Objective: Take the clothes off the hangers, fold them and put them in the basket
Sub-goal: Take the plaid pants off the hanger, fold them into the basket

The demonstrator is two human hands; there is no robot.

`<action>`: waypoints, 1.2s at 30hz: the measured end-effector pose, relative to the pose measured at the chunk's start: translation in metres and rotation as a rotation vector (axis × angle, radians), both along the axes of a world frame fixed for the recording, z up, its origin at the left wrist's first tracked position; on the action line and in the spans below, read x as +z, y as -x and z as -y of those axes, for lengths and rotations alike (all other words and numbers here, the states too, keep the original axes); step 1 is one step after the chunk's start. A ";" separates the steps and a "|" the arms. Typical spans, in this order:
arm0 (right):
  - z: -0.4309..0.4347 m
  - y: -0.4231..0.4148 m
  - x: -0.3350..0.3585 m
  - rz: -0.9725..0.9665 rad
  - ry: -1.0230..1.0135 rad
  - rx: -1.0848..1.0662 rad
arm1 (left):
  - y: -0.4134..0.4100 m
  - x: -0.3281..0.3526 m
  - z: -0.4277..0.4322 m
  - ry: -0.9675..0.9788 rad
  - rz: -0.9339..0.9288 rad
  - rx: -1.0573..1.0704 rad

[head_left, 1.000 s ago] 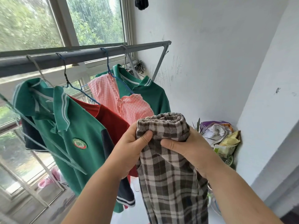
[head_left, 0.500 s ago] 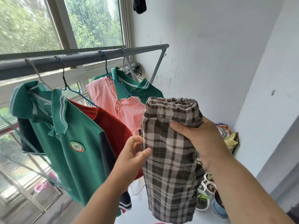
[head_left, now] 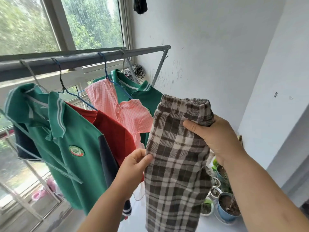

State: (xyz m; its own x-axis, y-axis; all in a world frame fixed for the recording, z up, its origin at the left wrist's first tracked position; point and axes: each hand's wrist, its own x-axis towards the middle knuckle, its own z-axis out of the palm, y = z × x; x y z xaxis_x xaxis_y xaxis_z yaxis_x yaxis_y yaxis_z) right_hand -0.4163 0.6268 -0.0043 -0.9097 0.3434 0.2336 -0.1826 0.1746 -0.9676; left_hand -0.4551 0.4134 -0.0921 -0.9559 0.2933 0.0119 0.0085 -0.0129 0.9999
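Right grip (head_left: 212,139) curled round the waistband of the plaid trousers (head_left: 175,173), held off-hanger near the rail (head_left: 66,62); left grip (head_left: 133,166) pinched their side edge. Folding seemed barely begun. 4 garments (head_left: 71,139) hung on hangers (head_left: 62,82), and no basket showed.

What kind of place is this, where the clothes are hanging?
Likely an enclosed home balcony used for drying laundry: a metal rail beneath large windows carries shirts on hangers, and potted plants stand on the floor by the white wall.
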 end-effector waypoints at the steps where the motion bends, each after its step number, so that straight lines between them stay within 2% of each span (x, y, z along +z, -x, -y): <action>1: -0.005 0.002 -0.004 0.024 0.001 0.002 | -0.001 0.001 0.000 -0.022 0.026 0.005; 6: -0.014 0.008 -0.018 0.091 0.036 0.013 | 0.000 0.006 0.004 -0.092 0.066 0.030; 9: -0.019 0.009 -0.020 0.133 0.263 0.083 | 0.001 0.013 0.007 -0.162 0.088 0.041; 11: -0.027 0.009 -0.032 0.160 0.465 0.263 | 0.002 0.018 0.009 -0.195 0.101 0.069; 12: -0.029 0.009 -0.044 0.207 0.481 0.370 | 0.003 0.021 0.009 -0.216 0.115 0.097; 14: -0.028 0.004 -0.073 0.377 0.333 0.540 | 0.008 0.025 0.010 -0.269 0.158 0.172; 16: -0.021 -0.002 -0.097 0.530 0.174 0.598 | 0.014 0.026 0.012 -0.305 0.201 0.241; 19: -0.012 -0.002 -0.114 0.593 0.160 0.524 | 0.020 0.022 0.015 -0.289 0.253 0.303; 21: -0.011 -0.001 -0.117 0.579 0.166 0.449 | 0.021 0.014 0.022 -0.221 0.239 0.274; 26: -0.008 0.000 -0.118 0.497 0.332 0.338 | 0.021 -0.016 0.037 0.336 0.198 0.108; 28: -0.011 -0.001 -0.122 0.495 0.310 0.303 | 0.019 -0.027 0.034 0.346 0.242 0.142; 31: -0.014 -0.008 -0.128 0.510 0.182 0.330 | 0.019 -0.037 0.032 0.233 0.282 0.176; 33: -0.018 -0.009 -0.134 0.530 0.124 0.273 | 0.022 -0.038 0.031 0.196 0.296 0.148; 36: -0.023 -0.009 -0.143 0.555 0.119 0.169 | 0.021 -0.040 0.029 0.327 0.275 0.035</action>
State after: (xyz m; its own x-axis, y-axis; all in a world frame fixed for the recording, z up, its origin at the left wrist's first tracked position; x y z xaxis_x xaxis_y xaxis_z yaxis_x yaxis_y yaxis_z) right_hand -0.4069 0.6503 -0.1472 -0.9293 0.1775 -0.3238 0.3403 0.0711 -0.9376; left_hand -0.4757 0.3842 -0.1324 -0.9200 0.2063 -0.3331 -0.2645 0.3002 0.9165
